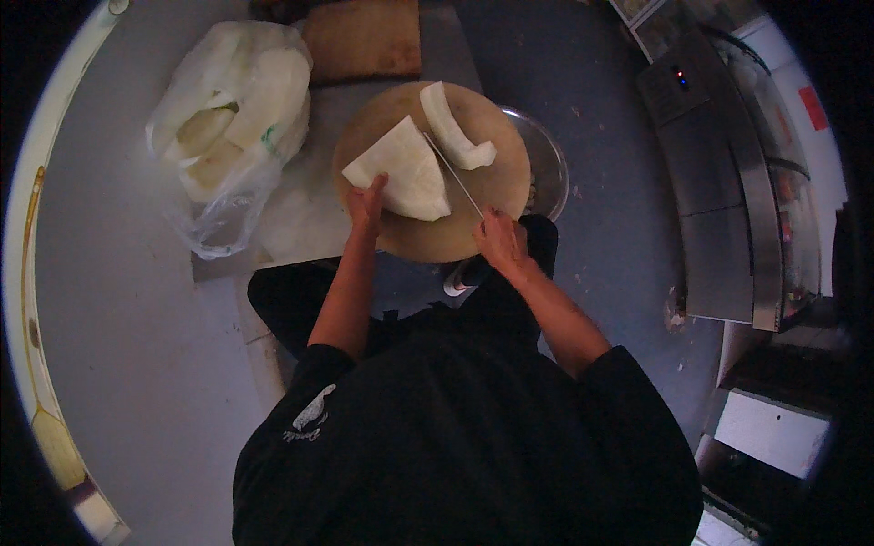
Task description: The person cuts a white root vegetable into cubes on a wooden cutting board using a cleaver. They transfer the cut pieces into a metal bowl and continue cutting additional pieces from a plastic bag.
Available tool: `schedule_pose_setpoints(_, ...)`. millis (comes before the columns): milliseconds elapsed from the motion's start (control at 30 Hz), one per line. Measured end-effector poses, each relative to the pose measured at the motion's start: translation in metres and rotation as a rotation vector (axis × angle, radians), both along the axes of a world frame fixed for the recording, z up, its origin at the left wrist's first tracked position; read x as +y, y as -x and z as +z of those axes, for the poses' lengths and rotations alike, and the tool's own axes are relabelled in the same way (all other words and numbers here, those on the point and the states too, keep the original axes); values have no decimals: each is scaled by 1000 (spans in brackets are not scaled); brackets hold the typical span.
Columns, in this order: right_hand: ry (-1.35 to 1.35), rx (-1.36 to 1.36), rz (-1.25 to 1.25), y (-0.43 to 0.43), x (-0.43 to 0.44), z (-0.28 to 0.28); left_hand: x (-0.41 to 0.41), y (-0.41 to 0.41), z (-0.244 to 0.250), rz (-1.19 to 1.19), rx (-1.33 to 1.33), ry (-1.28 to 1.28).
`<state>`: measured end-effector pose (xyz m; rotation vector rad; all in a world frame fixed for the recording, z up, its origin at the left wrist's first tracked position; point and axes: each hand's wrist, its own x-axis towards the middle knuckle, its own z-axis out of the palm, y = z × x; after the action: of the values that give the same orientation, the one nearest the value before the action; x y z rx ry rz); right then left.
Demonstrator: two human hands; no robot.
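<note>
On a round wooden chopping board [416, 246] lies a large pale wedge-shaped slab [410, 167], perhaps tripe or dough; its material is not certain. My left hand [367, 201] grips the slab's lower left edge, thumb on top. My right hand [502, 239] is closed round the handle of a knife, mostly hidden by the fingers. The thin knife blade [456, 176] points up and left, just right of the slab. Beyond the blade, a separate curved pale strip [450, 133] rests on the board's upper right.
A clear plastic bag [232, 130] holding more pale pieces stands at the left on a grey table [300, 222]. Behind the round board is a rectangular wooden board [365, 41]. A metal bowl [556, 164] sits partly under the round board's right side. Further right stands a stainless-steel appliance [713, 239].
</note>
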<state>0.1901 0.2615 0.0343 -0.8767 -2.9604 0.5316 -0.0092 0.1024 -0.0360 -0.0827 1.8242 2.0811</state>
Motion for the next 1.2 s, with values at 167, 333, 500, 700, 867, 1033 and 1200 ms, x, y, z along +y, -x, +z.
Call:
schedule_pose_setpoints(167,-84,145,60,-4,-10,-18,-5,6,-15,-28,63,-32)
schedule_pose_setpoints(333,93,-25,-31,27,19,22,-8,5,-20,-25,74,13)
schedule_pose_setpoints(500,229,266,74,49,26,104,5,-12,-5,84,242,64)
schedule_pose_setpoints(700,41,111,177,86,13,139,27,-26,1,290,264,80)
schedule_pose_setpoints(867,161,64,160,89,17,130,40,-19,-12,327,368,-45)
schedule_pose_setpoints(1033,204,-6,133,87,21,120,40,-18,-7,313,361,-41)
schedule_pose_setpoints(1200,318,-97,117,98,14,132,41,-16,-6,306,373,-27)
